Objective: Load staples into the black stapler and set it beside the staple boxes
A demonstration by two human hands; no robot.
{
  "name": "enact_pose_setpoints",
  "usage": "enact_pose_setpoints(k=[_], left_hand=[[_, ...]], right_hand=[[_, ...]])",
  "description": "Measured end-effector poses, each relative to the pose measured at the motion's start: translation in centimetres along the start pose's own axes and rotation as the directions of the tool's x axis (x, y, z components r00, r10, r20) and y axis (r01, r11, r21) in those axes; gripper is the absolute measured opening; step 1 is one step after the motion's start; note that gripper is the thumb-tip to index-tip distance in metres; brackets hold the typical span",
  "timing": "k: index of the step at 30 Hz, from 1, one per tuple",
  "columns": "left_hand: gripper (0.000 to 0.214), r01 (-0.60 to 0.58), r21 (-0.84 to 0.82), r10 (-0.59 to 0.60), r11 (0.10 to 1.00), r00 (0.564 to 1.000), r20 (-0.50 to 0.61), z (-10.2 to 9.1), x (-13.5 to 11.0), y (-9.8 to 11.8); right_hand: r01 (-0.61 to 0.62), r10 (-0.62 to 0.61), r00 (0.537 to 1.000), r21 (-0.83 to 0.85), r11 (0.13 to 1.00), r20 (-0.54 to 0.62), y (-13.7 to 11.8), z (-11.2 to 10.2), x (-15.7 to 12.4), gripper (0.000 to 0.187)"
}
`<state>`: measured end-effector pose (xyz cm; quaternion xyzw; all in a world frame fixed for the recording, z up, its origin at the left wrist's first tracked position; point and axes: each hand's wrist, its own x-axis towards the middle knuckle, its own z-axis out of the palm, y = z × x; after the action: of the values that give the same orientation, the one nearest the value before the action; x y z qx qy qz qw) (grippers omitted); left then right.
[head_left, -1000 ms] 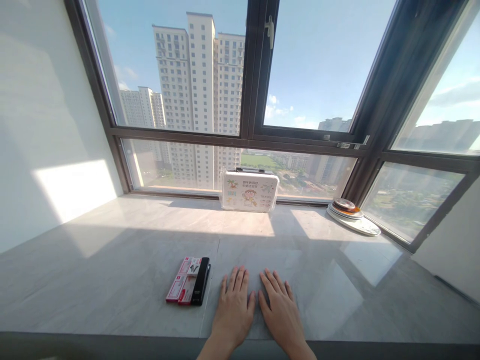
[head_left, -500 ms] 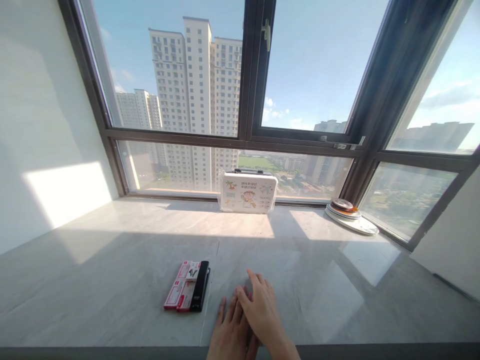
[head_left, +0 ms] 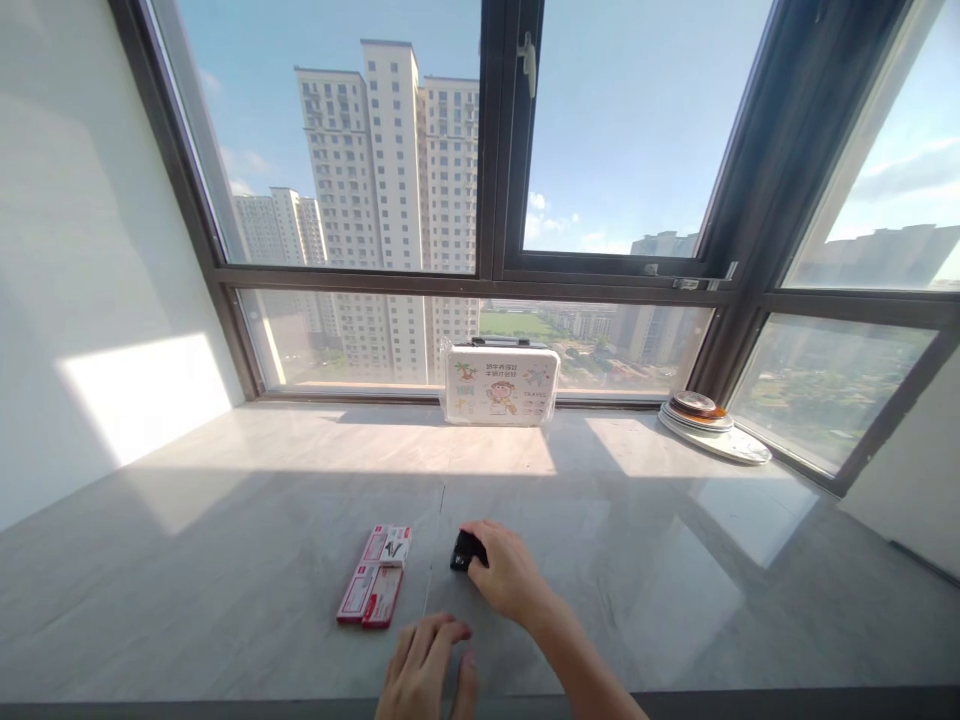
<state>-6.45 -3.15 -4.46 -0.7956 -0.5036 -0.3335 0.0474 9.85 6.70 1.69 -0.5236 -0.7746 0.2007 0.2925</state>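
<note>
My right hand [head_left: 510, 575] is closed around a black stapler [head_left: 463, 552] just right of the seam in the counter. Only one end of the stapler shows past my thumb and fingers; my palm hides the rest. My left hand [head_left: 426, 665] hovers low by the front edge, fingers bent and apart, with nothing in it. To its upper left, several small red and white boxes [head_left: 384, 598] lie flat, pressed together in a block. One of them [head_left: 397, 547] bears a picture of a stapler.
A white carry case [head_left: 501, 388] with cartoon prints stands against the window at the back. At the far right a stack of plates [head_left: 697, 412] rests on a larger oval plate [head_left: 742, 450]. Sunlit patches cross the grey marble counter [head_left: 247, 570]; a white wall [head_left: 75, 280] rises on the left.
My hands, earlier laid one over the other, have parted. The stapler has left the boxes' right side and is now in my right hand, farther right. My left hand has shifted slightly left.
</note>
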Motion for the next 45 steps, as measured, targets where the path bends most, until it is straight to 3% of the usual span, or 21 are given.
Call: enact_pose_setpoints(k=[2,5,7,9,11,13,15,17,19,22,24,26,28,30,32,33,36,39,42,45], left_hand=[[0.04,0.016,0.059,-0.018,0.998,0.999,0.037,0.7,1.3,-0.2],[0.061,-0.022,0.058,0.01,0.998,0.98,0.2,1.8,2.9,0.2],[0.065,-0.064,0.006,0.059,0.998,0.951,0.304,2.0,3.6,0.5],[0.062,-0.061,-0.017,0.063,0.998,0.939,0.338,1.9,4.0,0.7],[0.059,-0.033,-0.005,0.033,0.999,0.942,0.334,1.6,4.2,0.8],[0.057,0.0,0.031,-0.01,1.0,0.947,0.32,1.5,4.2,0.7],[0.056,0.023,0.068,-0.043,0.997,0.951,0.305,1.7,4.2,0.5],[0.056,0.029,0.091,-0.054,0.995,0.956,0.289,2.0,4.0,0.3],[0.057,0.021,0.098,-0.047,0.995,0.961,0.273,2.3,3.9,0.2],[0.057,0.008,0.101,-0.031,0.995,0.972,0.232,2.6,3.7,0.2],[0.054,-0.001,0.114,-0.019,0.994,0.984,0.176,2.5,3.6,0.2],[0.053,0.032,0.158,-0.045,0.987,0.996,0.075,2.0,3.1,-0.2],[0.053,0.148,0.232,-0.135,0.961,0.988,-0.069,1.2,2.2,-1.0],[0.051,0.289,0.3,-0.238,0.909,0.952,-0.195,0.5,0.8,-2.0],[0.047,0.368,0.34,-0.299,0.865,0.924,-0.24,0.0,-0.6,-2.8],[0.044,0.374,0.344,-0.309,0.861,0.923,-0.23,-0.2,-1.2,-3.0],[0.037,0.321,0.277,-0.3,0.906,0.947,-0.117,-0.5,-1.9,-2.4],[0.031,0.221,0.09,-0.229,0.971,0.97,0.084,-0.5,-0.4,-0.2],[0.033,0.147,-0.123,-0.113,0.981,0.962,0.248,-0.5,2.4,1.9],[0.04,0.148,-0.239,-0.071,0.96,0.951,0.302,-0.4,4.7,2.4]], right_hand=[[-0.028,0.028,0.999,-0.016,0.999,-0.036,1.1,-1.5,-2.0,0.047],[-0.064,0.058,0.987,-0.034,0.997,-0.153,1.4,-1.9,-4.1,0.041],[-0.098,0.083,0.968,-0.051,0.994,-0.237,0.9,-1.4,-4.4,0.035],[-0.139,0.118,0.948,-0.05,0.989,-0.296,0.4,-0.8,-4.1,0.03],[-0.161,0.16,0.928,0.028,0.987,-0.338,0.1,-0.8,-3.4,0.027],[-0.151,0.23,0.899,0.23,0.961,-0.372,0.4,-1.2,-2.8,0.027],[-0.112,0.359,0.845,0.523,0.845,-0.398,1.6,-1.9,-2.5,0.034],[-0.029,0.517,0.768,0.786,0.618,-0.378,3.5,-2.5,-2.7,0.043],[0.073,0.643,0.703,0.931,0.359,-0.303,5.8,-2.9,-3.4,0.048],[0.139,0.689,0.706,0.986,0.095,-0.166,8.7,-3.0,-5.1,0.041],[0.131,0.662,0.741,0.991,0.021,-0.112,9.7,-3.1,-6.5,0.038],[0.139,0.651,0.752,0.99,0.001,-0.106,10.2,-3.1,-8.1,0.04],[0.149,0.679,0.722,0.988,0.03,-0.129,10.3,-3.0,-9.9,0.043],[0.099,0.714,0.683,0.988,0.116,-0.153,10.1,-2.6,-11.5,0.048],[-0.037,0.7,0.696,0.966,0.257,-0.16,9.5,-2.1,-12.7,0.054],[-0.122,0.669,0.728,0.931,0.343,-0.151,9.0,-1.9,-12.9,0.056],[-0.323,0.504,0.862,0.715,0.62,-0.048,7.0,-1.2,-12.5,0.049],[-0.35,0.361,0.93,0.458,0.817,0.067,4.9,-0.7,-10.6,0.034],[-0.344,0.324,0.939,0.341,0.875,0.116,4.2,-0.5,-8.5,0.032],[-0.357,0.346,0.934,0.316,0.879,0.094,5.5,-1.3,-7.5,0.025]])
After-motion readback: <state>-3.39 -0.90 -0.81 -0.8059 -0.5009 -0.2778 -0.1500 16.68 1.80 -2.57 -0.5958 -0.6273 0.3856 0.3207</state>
